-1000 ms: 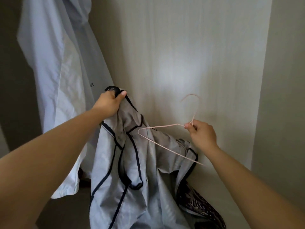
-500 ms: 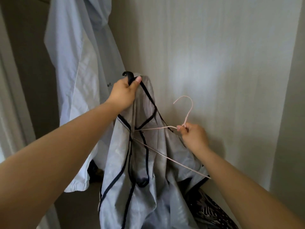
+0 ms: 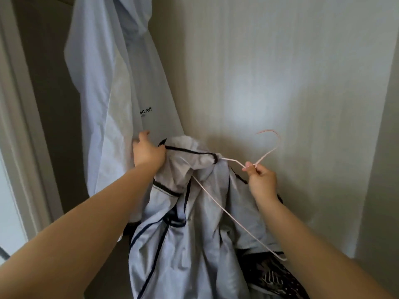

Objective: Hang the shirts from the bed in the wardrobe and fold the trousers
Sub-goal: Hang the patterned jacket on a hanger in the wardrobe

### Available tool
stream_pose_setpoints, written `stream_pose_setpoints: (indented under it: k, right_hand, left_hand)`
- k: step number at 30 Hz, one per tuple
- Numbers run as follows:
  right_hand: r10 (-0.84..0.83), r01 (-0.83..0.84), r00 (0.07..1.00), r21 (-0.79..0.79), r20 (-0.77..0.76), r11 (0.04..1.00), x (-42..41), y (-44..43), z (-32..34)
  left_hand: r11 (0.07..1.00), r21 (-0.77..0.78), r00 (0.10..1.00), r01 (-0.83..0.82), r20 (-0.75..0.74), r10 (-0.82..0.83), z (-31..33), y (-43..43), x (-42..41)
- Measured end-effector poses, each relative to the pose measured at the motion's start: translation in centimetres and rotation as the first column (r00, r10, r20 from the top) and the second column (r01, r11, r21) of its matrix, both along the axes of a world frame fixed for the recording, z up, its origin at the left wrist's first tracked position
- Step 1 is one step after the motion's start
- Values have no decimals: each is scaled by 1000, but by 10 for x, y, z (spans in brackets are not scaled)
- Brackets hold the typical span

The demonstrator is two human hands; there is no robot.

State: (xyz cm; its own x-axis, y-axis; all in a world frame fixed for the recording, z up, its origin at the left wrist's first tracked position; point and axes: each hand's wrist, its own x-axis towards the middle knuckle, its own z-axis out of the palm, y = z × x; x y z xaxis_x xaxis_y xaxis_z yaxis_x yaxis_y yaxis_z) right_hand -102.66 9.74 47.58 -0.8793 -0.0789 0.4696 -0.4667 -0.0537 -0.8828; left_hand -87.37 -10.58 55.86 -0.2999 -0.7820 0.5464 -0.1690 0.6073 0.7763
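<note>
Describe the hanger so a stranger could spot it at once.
Start at the wardrobe's pale back wall. Before it, the right hand pinches the hanger by its neck, one end tucked into the grey shirt. It alone is thin pink wire; all around is cloth.

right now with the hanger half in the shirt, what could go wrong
1. Only one end of the hanger is inside the shirt. The other end pokes out bare, so the shirt could slide off if the left hand lets go.
2. The right hand only pinches the thin wire neck, so the load may twist it.
3. The left hand is right by the hung shirt and might tug it.
</note>
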Motion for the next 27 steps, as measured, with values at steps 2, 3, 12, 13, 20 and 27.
stream_pose_setpoints:
  k: [2, 3, 12, 13, 20, 27]
  right_hand:
    - [-12, 11, 1000, 42, 11, 999, 0, 1, 1]
    - [-18, 17, 1000, 49, 13, 999, 0, 2, 3]
    - [12, 6, 992, 143, -126, 990, 12, 11, 1]
    - [27, -3, 991, 185, -131, 983, 13, 11, -2]
    - [80, -23, 990, 411, -120, 911, 18, 1, 4]
    - [-179, 235, 931, 147, -318, 961, 15, 5, 19]
  left_hand:
    - [925, -378, 999, -18, -49, -1, -14, 13, 0]
    - [811, -585, 999, 17, 43, 10, -21, 22, -1]
    - [935, -337, 931, 113, 366, 19, -24, 26, -17]
    - [936, -327, 939, 130, 344, -10, -18, 26, -15]
    - [739, -597, 946, 314, 268, -185, 16, 42, 4]
    - [719, -663, 934, 210, 353, 53, 33, 40, 14]
